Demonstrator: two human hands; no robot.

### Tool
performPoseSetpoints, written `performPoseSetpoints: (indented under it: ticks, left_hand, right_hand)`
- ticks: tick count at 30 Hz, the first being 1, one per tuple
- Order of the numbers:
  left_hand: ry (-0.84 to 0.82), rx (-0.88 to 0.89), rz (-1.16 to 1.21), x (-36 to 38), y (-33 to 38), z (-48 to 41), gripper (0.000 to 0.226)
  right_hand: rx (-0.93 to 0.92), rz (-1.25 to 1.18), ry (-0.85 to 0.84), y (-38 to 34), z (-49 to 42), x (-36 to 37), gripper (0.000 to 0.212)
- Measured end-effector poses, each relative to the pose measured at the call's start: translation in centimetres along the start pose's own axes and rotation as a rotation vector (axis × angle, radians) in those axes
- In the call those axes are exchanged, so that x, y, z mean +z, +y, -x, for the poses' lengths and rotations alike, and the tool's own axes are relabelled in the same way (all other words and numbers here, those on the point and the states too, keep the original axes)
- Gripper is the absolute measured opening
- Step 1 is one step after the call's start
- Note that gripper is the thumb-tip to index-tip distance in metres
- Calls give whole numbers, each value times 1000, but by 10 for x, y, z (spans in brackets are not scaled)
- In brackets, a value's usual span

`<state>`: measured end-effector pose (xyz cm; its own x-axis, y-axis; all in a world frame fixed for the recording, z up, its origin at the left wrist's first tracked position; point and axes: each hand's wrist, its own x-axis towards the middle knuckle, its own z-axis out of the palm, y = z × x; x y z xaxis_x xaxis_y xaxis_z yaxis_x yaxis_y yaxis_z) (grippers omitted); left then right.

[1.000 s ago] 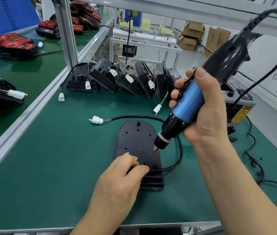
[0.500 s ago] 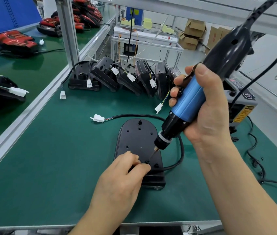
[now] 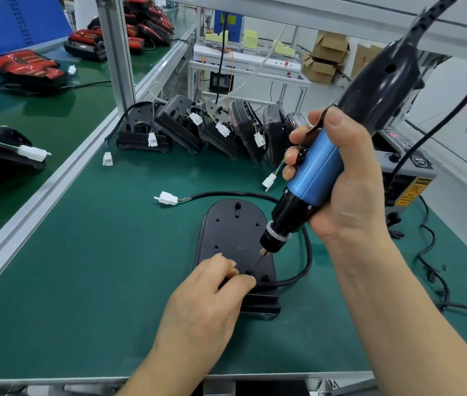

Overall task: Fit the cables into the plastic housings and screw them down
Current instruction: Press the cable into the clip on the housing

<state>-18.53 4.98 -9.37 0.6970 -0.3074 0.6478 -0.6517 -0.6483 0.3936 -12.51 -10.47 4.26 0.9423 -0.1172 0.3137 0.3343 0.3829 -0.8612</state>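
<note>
Driving a screw into black plastic housing [image 3: 232, 235], flat on green tabletop [image 3: 83, 267], back face up. Gripping electric screwdriver [image 3: 318, 170] with right hand [image 3: 346, 190], fingers wrapped round blue barrel, above and right of housing. Bit [image 3: 261, 260] slanted down-left, tip at a boss near housing's near end. Pinching small black part [image 3: 250, 272] there with left hand [image 3: 206, 298], thumb and forefinger closed on it; screw or cable clamp, too small to tell. Black cable [image 3: 308, 252] leaving housing's near right side, looping round its right edge, ending in white connector [image 3: 166, 198] just beyond its far left corner. More housings [image 3: 192, 130] in a row well beyond it.

Probably best: bring driver closer to upright over the boss before triggering, to avoid cam-out or cross-threading. Keep light downward pressure, hold part square through first turns, then clear fingertips from bit. Check cable seated in its channel, not pinched under the part. Stop once seated, to avoid stripping plastic boss.
</note>
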Motion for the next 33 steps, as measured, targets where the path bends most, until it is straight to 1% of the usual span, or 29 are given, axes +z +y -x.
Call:
performPoseSetpoints:
  ticks: [13, 22, 24, 29, 33]
  left_hand:
    - [4, -6, 0, -1, 1, -1, 17]
    - [16, -4, 13, 0, 0, -1, 17]
    - [21, -1, 14, 1, 0, 0, 17]
    - [38, -2, 21, 3, -1, 0, 15]
    - [44, 4, 25, 2, -1, 0, 16]
  right_hand:
    - [6, 10, 5, 1, -2, -1, 16]
    - [32, 43, -97, 3, -5, 9, 15]
    - [27, 67, -107, 4, -5, 11, 9]
    - [37, 87, -126, 8, -6, 14, 15]
    - [36, 87, -146, 9, -6, 15, 8]
